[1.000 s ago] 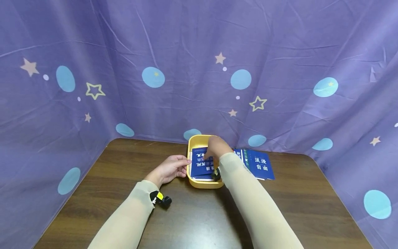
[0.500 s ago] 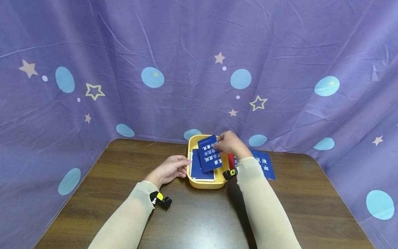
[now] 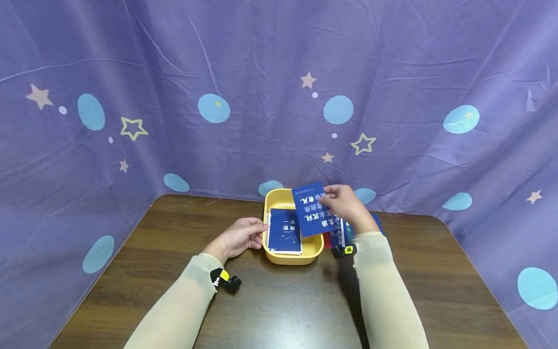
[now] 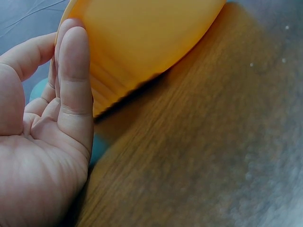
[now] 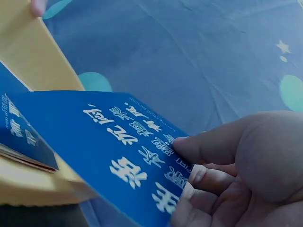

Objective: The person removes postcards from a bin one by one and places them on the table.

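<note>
My right hand [image 3: 347,204] pinches a blue card [image 3: 310,213] with white Chinese lettering between thumb and fingers. The card is tilted above the right side of a yellow plastic basket [image 3: 291,260]. Inside the basket, on its left side, lies a stack of cards [image 3: 282,242] with a dark blue one on top. My left hand [image 3: 237,236] holds the basket's left rim, thumb at the edge and fingers against the outer wall [image 4: 128,52]. In the right wrist view the card [image 5: 99,142] is seen close, its lower part covered by fingers.
Right of the basket, more cards [image 3: 338,237] lie on the brown wooden table [image 3: 261,310], partly hidden by the right hand and sleeve. A red edge [image 3: 327,241] shows beside the basket. A purple curtain [image 3: 270,145] hangs behind the table.
My right hand has lifted the blue card from the stack in the basket and moved it to the right. Another blue card is now uncovered on the stack. The left hand has stayed put.
</note>
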Tool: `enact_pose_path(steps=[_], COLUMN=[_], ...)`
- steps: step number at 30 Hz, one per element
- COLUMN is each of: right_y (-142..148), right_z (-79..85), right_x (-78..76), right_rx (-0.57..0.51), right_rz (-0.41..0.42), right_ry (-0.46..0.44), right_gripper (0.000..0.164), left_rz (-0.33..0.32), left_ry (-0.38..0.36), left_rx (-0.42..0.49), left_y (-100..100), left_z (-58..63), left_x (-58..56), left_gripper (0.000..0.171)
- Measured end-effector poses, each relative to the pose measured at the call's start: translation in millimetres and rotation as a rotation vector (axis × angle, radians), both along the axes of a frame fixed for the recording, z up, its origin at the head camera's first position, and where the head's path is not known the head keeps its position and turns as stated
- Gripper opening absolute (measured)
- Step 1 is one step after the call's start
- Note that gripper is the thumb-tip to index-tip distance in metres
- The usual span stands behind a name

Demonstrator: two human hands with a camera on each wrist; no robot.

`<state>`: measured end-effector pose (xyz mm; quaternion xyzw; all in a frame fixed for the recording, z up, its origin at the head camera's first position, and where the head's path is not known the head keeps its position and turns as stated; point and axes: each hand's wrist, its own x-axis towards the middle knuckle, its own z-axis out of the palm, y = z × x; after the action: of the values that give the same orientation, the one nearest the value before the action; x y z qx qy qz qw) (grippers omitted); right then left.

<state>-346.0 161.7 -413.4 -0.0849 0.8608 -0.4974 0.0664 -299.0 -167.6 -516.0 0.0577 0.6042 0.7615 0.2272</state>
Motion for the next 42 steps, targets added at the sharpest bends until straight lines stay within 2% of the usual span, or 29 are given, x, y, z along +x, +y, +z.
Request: enact_pose_path(steps=[12, 18, 23, 29, 33, 37, 42], right_y=[50, 76, 102, 130, 144, 154, 160], right_z=[22.4, 23.0, 11.8, -10.2, -24.0, -38.6, -55.1], right_x=[13.6, 17.1, 15.0, 12.5, 9.9, 4.7, 0.7], right_rx=[0.128, 0.070, 0.056, -0.023, 0.026, 0.071, 0.045], right_rz=[-0.126, -0.234, -0.325, -0.433, -0.496, -0.509, -0.493], right_ry=[0.133, 0.070, 0.038, -0.070, -0.113, -0.141, -0.159], right_gripper=[0.051, 0.050, 0.050, 0.052, 0.055, 0.055, 0.050], left_rz=[0.011, 0.014, 0.012, 0.013, 0.012, 0.011, 0.000], left_ry=[0.003, 0.004, -0.001, 0.002, 0.005, 0.007, 0.008], left_rx=[-0.015, -0.008, -0.012, -0.013, -0.008, -0.005, 0.002], left_y=[-4, -6, -7, -5, -3, -1, 2], left_z=[3.4, 3.2, 2.8, 1.4, -0.1, -0.9, -1.5], left_x=[2.4, 2.5, 1.5, -0.2, -0.7, -1.4, -2.7], left_gripper=[0.011, 0.011, 0.010, 0.010, 0.010, 0.010, 0.011])
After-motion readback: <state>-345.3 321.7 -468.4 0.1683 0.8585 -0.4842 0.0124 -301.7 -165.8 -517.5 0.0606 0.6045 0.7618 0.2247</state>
